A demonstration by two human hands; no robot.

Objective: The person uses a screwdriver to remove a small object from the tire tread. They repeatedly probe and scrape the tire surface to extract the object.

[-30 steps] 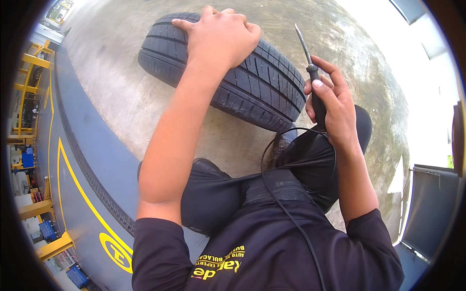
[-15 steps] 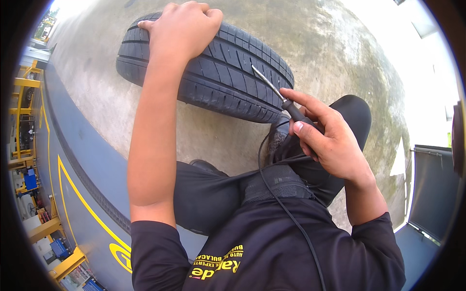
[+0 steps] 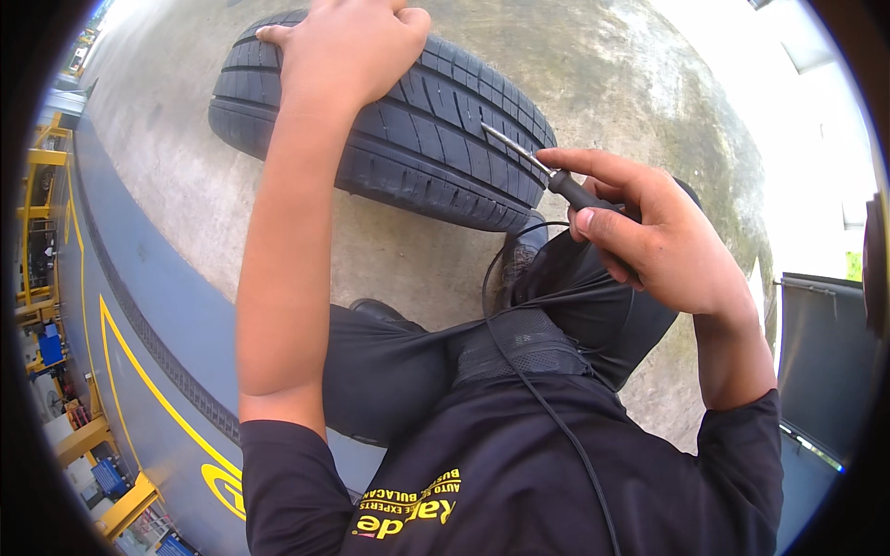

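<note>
A black tire (image 3: 422, 116) stands on its tread in front of me, the grooved tread facing up toward me. Over its upper left part lies my left hand (image 3: 350, 51), gripping it, with the fingertips partly out of sight beyond the far side. My right hand (image 3: 649, 227) is closed around the black handle of a screwdriver (image 3: 577, 192), the index finger stretched along toward the metal shaft. The shaft points up and left across the tread, its tip close to a groove. Whether the tip touches the rubber I cannot tell.
My bent legs (image 3: 399, 380) and shoes are close to the tire on the concrete floor (image 3: 630, 83). A thin black cable (image 3: 547, 398) runs down my front. At left lie a blue-grey floor strip with yellow lines (image 3: 158, 371) and yellow racks (image 3: 42, 157). A dark panel (image 3: 820, 361) stands at right.
The tire and my left hand have shifted slightly left in the picture. My right hand has moved a little right, and the screwdriver now lies flatter.
</note>
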